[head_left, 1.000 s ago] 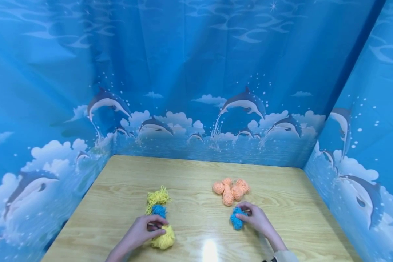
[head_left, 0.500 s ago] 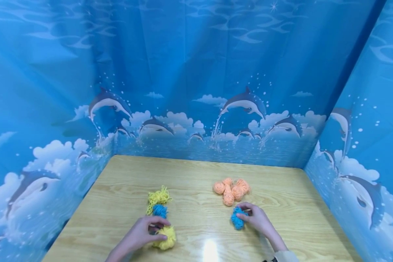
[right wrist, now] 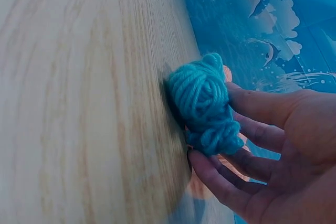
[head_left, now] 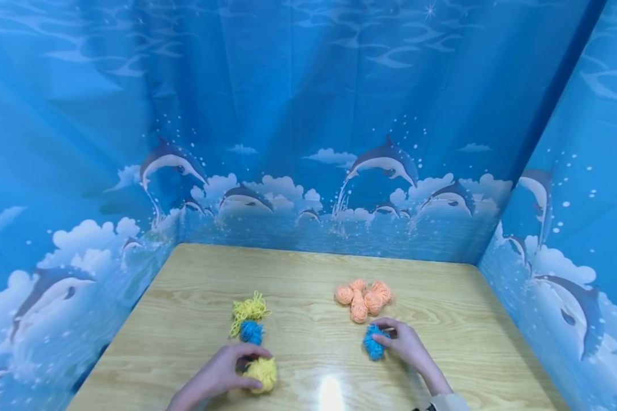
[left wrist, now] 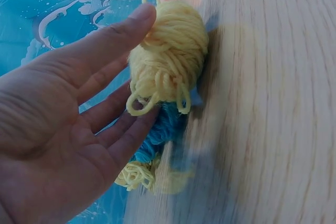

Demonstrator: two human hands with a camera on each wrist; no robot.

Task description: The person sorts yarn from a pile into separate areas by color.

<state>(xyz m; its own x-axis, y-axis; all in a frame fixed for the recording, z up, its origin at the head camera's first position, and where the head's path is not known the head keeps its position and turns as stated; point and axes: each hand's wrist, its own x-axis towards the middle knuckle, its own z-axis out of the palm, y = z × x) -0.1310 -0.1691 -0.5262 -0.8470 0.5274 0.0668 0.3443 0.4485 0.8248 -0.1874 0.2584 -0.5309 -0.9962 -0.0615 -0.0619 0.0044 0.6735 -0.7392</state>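
Observation:
In the head view my left hand (head_left: pixel 221 371) curves its thumb and fingers round a fluffy yellow yarn ball (head_left: pixel 263 374) near the table's front. The left wrist view shows the thumb against this yellow yarn ball (left wrist: pixel 176 43), with loops of strand sticking out. My right hand (head_left: pixel 405 345) holds a small blue yarn ball (head_left: pixel 374 342) between thumb and fingers, low over or on the table. Seen from the right wrist, the blue yarn ball (right wrist: pixel 202 98) has its wound strands facing the camera, and the fingertips reach its lower edge.
Just beyond the left hand lie another blue yarn ball (head_left: pixel 251 331) and a loose yellow yarn bundle (head_left: pixel 250 309). Several peach yarn balls (head_left: pixel 359 311) cluster beyond the right hand. The wooden table (head_left: pixel 308 268) meets a dolphin-print curtain (head_left: pixel 288 142) at back and sides.
My left hand has shifted slightly, its thumb moving lower across the yellow yarn ball, which has turned a little. The right hand and its blue yarn ball have stayed nearly still.

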